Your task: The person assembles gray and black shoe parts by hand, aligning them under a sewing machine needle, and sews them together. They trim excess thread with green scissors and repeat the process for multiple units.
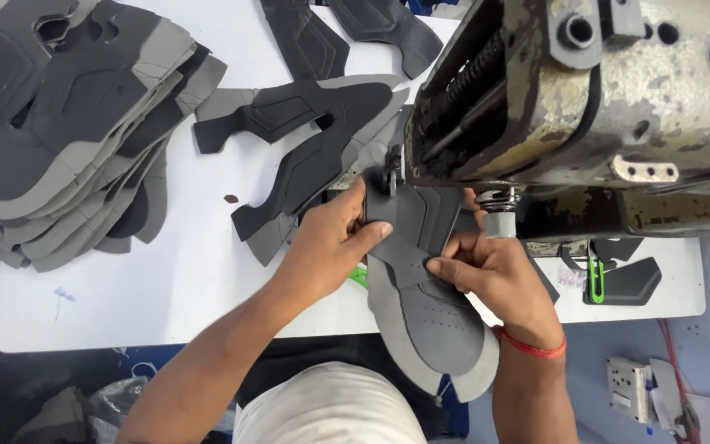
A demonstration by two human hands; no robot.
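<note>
My left hand (330, 242) presses down on a grey and black shoe upper piece (433, 312) that lies under the head of a worn industrial sewing machine (585, 107). Thumb and fingers of that hand pinch the black overlay near the needle area (392, 173). My right hand (486, 275), with a red thread band at the wrist, grips the same piece from the right, fingers curled on the black overlay. The rounded grey toe end hangs over the table's front edge toward me.
A tall stack of cut grey and black upper pieces (67, 123) sits at the left on the white table (166, 288). More stitched pieces (306, 148) lie fanned behind my hands. A black and green part (622, 279) rests at the right.
</note>
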